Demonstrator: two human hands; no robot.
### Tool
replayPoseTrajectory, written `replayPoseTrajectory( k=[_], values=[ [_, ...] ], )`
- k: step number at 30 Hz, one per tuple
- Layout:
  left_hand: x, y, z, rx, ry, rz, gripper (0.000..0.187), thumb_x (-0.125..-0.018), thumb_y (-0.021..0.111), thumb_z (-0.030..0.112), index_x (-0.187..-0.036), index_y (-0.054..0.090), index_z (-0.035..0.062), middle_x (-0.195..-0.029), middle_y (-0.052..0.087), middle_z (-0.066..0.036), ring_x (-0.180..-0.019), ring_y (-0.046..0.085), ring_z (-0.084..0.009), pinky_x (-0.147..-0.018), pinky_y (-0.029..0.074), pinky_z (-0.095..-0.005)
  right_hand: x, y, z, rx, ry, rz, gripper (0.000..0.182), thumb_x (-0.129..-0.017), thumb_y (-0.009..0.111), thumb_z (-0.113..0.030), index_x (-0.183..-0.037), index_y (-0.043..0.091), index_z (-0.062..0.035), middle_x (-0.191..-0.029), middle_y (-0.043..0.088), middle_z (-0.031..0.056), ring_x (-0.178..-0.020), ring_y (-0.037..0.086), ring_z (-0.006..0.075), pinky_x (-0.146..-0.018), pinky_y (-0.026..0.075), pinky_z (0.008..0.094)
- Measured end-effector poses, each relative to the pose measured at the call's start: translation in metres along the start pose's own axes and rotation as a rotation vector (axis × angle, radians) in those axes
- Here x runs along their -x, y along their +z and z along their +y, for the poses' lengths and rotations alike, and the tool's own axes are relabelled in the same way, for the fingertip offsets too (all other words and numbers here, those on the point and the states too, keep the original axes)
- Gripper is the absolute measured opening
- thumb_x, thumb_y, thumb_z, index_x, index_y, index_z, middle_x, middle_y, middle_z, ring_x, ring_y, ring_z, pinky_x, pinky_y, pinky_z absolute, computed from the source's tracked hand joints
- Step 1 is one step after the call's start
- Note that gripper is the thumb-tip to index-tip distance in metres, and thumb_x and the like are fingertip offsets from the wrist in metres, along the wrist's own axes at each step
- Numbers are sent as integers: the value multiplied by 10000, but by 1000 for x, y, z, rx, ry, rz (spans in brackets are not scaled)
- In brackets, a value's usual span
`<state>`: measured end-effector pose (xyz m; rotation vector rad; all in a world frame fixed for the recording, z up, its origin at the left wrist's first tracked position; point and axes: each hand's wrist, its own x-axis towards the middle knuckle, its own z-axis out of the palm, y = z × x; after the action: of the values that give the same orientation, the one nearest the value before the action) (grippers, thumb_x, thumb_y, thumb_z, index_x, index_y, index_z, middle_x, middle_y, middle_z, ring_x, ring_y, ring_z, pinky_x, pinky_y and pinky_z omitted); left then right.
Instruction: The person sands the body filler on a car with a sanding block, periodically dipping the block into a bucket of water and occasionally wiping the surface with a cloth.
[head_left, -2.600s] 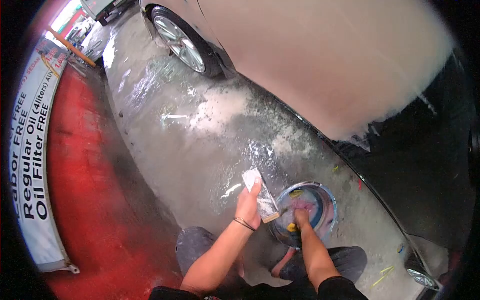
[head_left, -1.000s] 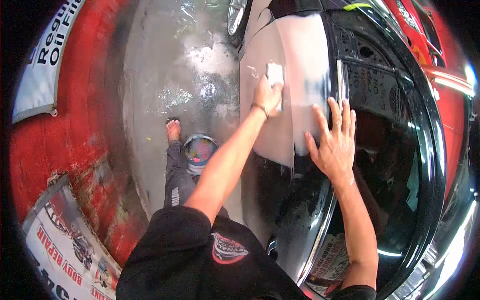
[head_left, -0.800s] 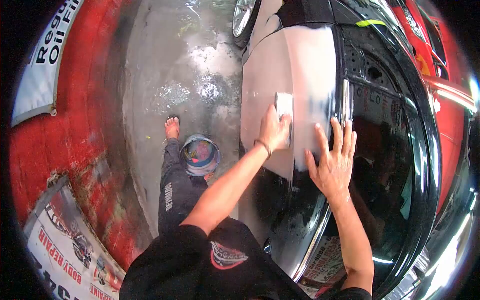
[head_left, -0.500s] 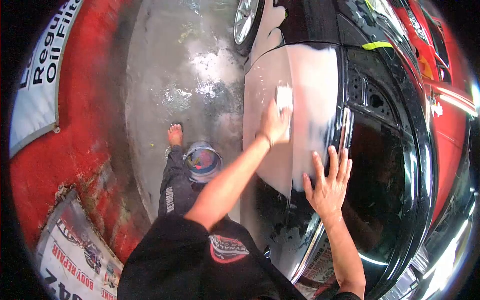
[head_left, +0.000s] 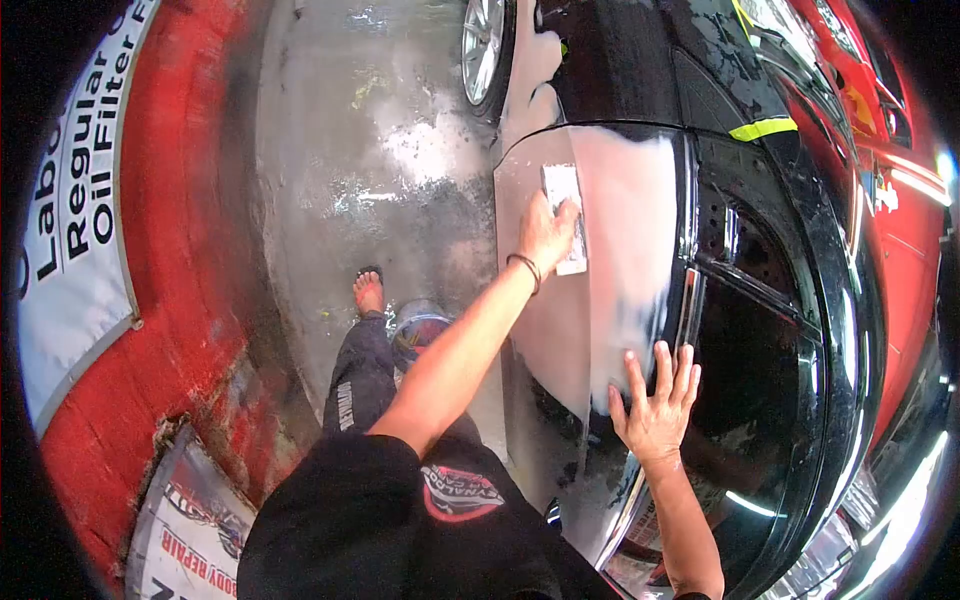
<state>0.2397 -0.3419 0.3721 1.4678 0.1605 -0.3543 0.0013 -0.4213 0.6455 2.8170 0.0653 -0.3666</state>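
Note:
My left hand (head_left: 545, 238) is closed around a whitish rectangular block (head_left: 563, 186), which lies flat against the pale, filler-coated door panel (head_left: 625, 195) of a black car. A dark band circles that wrist. Lower on the car and further right, my right hand (head_left: 658, 420) rests with fingers spread near the window trim, holding nothing. The pale coating has uneven edges against the black paint, and its surface looks wet.
A bucket (head_left: 420, 325) stands by my bare foot (head_left: 369, 292), partly hidden by my left arm. Wet concrete floor (head_left: 350, 150) runs beside the car. Left are a red wall (head_left: 190, 200) and banners; a wheel (head_left: 483, 50) shows at the top, a red vehicle (head_left: 915, 250) at right.
My left hand and the block have moved along the panel toward the wheel end. My right hand stays near the window trim. The whole view has shifted slightly, lowering the car in the picture.

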Motion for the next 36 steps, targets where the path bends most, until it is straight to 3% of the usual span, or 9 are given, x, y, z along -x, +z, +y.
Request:
replayPoseTrajectory(
  k=[2, 6, 10, 14, 21, 24, 25, 30, 36],
  values=[
    [-1, 1, 3, -65, -15, 30, 256, -978, 642, 204, -1020, 730, -33, -853, 720, -73, -787, 663, -170, -716, 546, -387, -1, 0, -1, 1, 9, -4, 733, -926, 779, -363, -1597, 513, -241, -1692, 359, 177, -1573, 307, 532, -1273, 255, 662],
    [-64, -20, 53, -13, -265, -136, 350, -964, 639, 269, -1118, 670, -43, -1057, 753, -274, -1064, 757, -400, -921, 571, -506, 0, 0, 0, -9, 14, 0, 735, -927, 777, -363, -1601, 507, -248, -1682, 375, 178, -1567, 320, 532, -1268, 262, 662],
    [-29, -4, 26, 14, -94, 26, 394, -956, 664, 280, -1160, 657, -56, -1030, 769, -272, -1032, 760, -419, -910, 575, -504, -1, -2, -1, -11, 23, 5, 728, -925, 778, -363, -1595, 514, -253, -1676, 385, 179, -1562, 330, 533, -1265, 270, 660],
    [-78, -7, 0, 59, -203, -49, 388, -968, 681, 275, -1164, 617, -54, -1049, 767, -283, -1049, 761, -413, -896, 576, -503, -1, -1, -2, -4, 20, -1, 720, -923, 781, -360, -1586, 523, -253, -1671, 396, 177, -1559, 338, 529, -1265, 273, 659],
    [1, -3, 22, -4, -19, 9, 365, -969, 680, 244, -1187, 616, -41, -1079, 755, -289, -1008, 760, -410, -871, 580, -499, -2, -2, -2, -14, 27, 11, 734, -907, 794, -361, -1582, 528, -256, -1676, 395, 169, -1562, 338, 525, -1277, 262, 649],
    [-59, 2, -4, 177, -156, -58, 356, -965, 667, 241, -1174, 613, -42, -1047, 752, -294, -966, 758, -413, -855, 581, -494, -2, 0, -2, -7, 29, 29, 727, -899, 800, -364, -1571, 541, -257, -1676, 400, 167, -1565, 336, 522, -1281, 256, 644],
    [-71, -9, 13, 22, -168, -58, 344, -960, 658, 242, -1155, 612, -38, -1019, 751, -290, -946, 756, -423, -842, 583, -499, 0, 1, -3, -5, 33, 24, 721, -900, 800, -364, -1566, 546, -256, -1675, 402, 167, -1566, 336, 521, -1282, 254, 643],
    [-24, -6, -1, -16, 31, -11, 367, -956, 678, 285, -1142, 600, -22, -1038, 736, -307, -1047, 727, -483, -895, 563, -537, -4, 0, -4, 0, 35, 27, 695, -902, 798, -356, -1549, 564, -254, -1670, 411, 167, -1568, 337, 520, -1284, 247, 640],
    [-77, -8, 4, -26, -64, -26, 369, -958, 667, 264, -1130, 606, -57, -1048, 744, -320, -1008, 728, -511, -870, 572, -553, -3, 3, -5, 14, 27, 32, 701, -904, 801, -361, -1555, 563, -258, -1672, 410, 163, -1565, 341, 518, -1280, 252, 641]
  ],
)
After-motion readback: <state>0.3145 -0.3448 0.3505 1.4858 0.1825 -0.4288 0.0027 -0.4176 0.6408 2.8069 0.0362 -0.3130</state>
